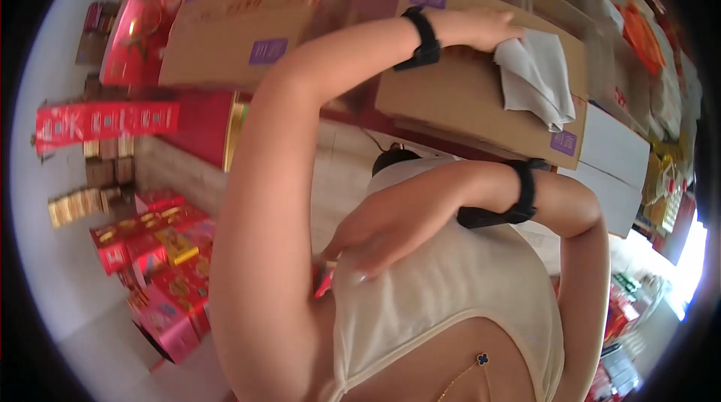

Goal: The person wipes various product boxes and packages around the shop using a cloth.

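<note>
My left hand (481,29) reaches across to the top of a cardboard box (443,94) and grips the corner of a light grey cloth (535,75). The cloth drapes over the box top, crumpled and hanging toward its near edge. My right hand (402,225) is bent in across my chest, resting against my cream top (435,282). Its fingers point left toward my left upper arm, slightly blurred and apart, with nothing visible in them. A black band (422,40) circles the left wrist, and another black band (518,191) is on the right wrist.
A second large cardboard box (240,22) with purple labels stands to the left. Red gift boxes (176,252) are stacked on the floor at left, and a red package (109,124) sits above them. A white box (608,154) stands at right, near bagged goods (642,34).
</note>
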`<state>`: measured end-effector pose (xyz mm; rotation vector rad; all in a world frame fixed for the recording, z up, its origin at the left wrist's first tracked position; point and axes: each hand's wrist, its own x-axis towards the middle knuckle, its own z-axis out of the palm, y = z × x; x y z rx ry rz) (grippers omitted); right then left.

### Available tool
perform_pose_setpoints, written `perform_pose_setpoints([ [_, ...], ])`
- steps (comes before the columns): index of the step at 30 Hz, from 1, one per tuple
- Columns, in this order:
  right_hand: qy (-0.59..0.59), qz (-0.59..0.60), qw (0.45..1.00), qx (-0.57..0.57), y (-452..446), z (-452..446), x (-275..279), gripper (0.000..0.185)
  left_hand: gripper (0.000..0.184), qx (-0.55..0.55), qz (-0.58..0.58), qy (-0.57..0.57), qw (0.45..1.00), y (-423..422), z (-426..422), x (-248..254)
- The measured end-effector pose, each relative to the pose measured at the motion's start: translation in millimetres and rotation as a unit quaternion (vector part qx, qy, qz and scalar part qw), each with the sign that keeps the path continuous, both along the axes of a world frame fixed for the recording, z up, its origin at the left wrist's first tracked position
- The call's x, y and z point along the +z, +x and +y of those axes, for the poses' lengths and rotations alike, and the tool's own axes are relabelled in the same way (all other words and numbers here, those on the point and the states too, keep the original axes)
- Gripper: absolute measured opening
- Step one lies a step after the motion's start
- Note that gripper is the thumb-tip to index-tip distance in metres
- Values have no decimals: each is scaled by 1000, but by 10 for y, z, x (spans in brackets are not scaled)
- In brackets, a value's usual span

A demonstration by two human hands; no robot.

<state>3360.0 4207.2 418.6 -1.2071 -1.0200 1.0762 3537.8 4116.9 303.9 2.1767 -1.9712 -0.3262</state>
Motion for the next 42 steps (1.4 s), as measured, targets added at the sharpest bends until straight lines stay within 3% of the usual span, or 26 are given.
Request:
perform_pose_setpoints([
  [2, 54, 87, 986, 134, 27, 322, -77, 57, 47, -15, -10, -32, 999, 90, 54, -73],
  [8, 144, 231, 930, 248, -87, 673, -128, 58, 47, -64, -46, -81, 994, 135, 115, -126],
  [12, 151, 225, 931, 245, -199, 646, -53, 56, 48, -89, -102, -112, 984, 156, 91, -123],
  [17, 20, 197, 973, 120, -197, 388, 168, 48, 45, -103, -135, -92, 981, 226, -44, -226],
  [20, 50, 224, 972, 43, -284, 297, 179, 44, 37, -94, -135, -99, 981, 198, 7, -136],
  [21, 51, 225, 972, 39, -294, 281, 171, 44, 29, -89, -72, -82, 990, 168, 105, 14],
  [22, 48, 206, 977, 30, -300, 266, 163, 44, 30, -85, -10, -64, 994, 160, 123, 53],
  [26, 60, 205, 977, -8, -332, 207, 176, 41, 30, -90, 9, -120, 989, 175, 133, -34],
  [30, 78, 212, 974, -26, -350, 148, 179, 40, 29, -74, 15, -154, 985, 177, 137, -49],
  [32, 81, 205, 974, -47, -373, 138, 180, 40, 27, -110, -46, -102, 988, 187, 153, 40],
  [36, 75, 218, 971, -65, -406, 123, 191, 41, 26, -130, -68, -104, 984, 220, 116, 56],
  [42, 62, 142, 980, -126, -442, 75, 208, 41, 26, -132, -65, -93, 985, 258, 103, 51],
])
